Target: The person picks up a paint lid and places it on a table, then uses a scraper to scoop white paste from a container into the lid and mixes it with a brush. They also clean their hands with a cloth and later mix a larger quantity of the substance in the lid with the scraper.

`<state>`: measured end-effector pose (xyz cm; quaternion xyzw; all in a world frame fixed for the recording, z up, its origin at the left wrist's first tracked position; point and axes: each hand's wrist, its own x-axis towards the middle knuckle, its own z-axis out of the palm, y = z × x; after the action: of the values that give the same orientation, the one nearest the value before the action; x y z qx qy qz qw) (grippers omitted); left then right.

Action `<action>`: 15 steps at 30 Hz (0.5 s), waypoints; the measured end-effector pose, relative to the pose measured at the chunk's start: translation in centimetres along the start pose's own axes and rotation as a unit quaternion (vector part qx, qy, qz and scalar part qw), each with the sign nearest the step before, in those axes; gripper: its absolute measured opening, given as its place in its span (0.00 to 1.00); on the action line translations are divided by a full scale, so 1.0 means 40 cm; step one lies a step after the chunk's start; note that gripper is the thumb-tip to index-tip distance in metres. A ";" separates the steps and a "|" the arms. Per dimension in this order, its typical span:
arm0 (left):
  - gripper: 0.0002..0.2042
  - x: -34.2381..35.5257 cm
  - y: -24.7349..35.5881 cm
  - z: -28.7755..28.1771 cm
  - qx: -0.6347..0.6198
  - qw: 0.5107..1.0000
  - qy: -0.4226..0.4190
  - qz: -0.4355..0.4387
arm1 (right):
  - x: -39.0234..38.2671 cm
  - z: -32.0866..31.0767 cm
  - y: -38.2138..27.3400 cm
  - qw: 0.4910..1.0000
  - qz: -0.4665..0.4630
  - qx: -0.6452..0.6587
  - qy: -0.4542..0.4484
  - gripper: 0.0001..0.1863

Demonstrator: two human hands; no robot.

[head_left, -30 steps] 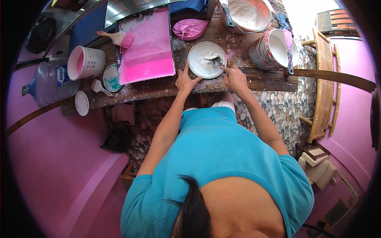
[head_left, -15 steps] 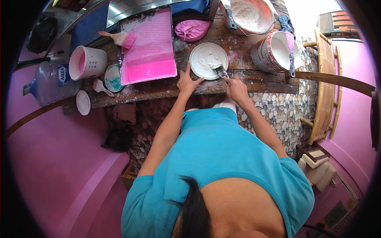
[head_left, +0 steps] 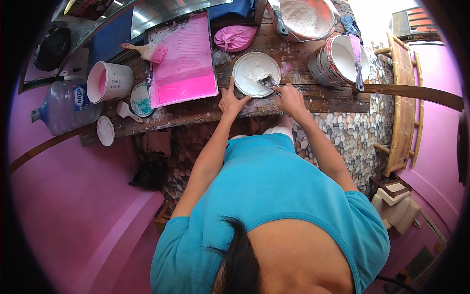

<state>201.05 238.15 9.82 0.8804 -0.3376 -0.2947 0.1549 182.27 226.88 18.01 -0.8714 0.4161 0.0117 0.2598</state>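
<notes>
A round white lid [head_left: 247,68] with white paste on it lies on the worn wooden table in front of me. My left hand [head_left: 230,101] rests at its near left rim, index finger stretched out and thumb apart, touching the edge. My right hand [head_left: 290,99] is closed on the handle of a small metal putty knife [head_left: 268,81], whose blade sits in the paste at the lid's lower right. Just left of the lid is a paint tray [head_left: 181,59] holding pink paint, and a pink bag [head_left: 234,36] lies above it.
Brushes [head_left: 156,54], pots [head_left: 100,82] and smaller lids [head_left: 106,130] crowd the left, beside a water jug [head_left: 68,110]. At right are stacked buckets [head_left: 320,63] with a scraper, and a powder bucket [head_left: 301,19] behind. A bamboo bench [head_left: 396,112] stands by the pink wall.
The putty knife and my right hand have shifted slightly over the lid, the blade moving a little downward from a second ago. My left hand stays at the rim.
</notes>
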 end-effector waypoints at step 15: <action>0.53 -0.004 -0.005 0.011 0.003 1.000 0.020 0.008 | -0.052 0.000 -0.002 1.000 0.003 0.005 0.003 0.19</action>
<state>200.78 238.38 9.44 0.8840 -0.3421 -0.2745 0.1617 180.96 228.43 18.53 -0.8687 0.4194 0.0078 0.2634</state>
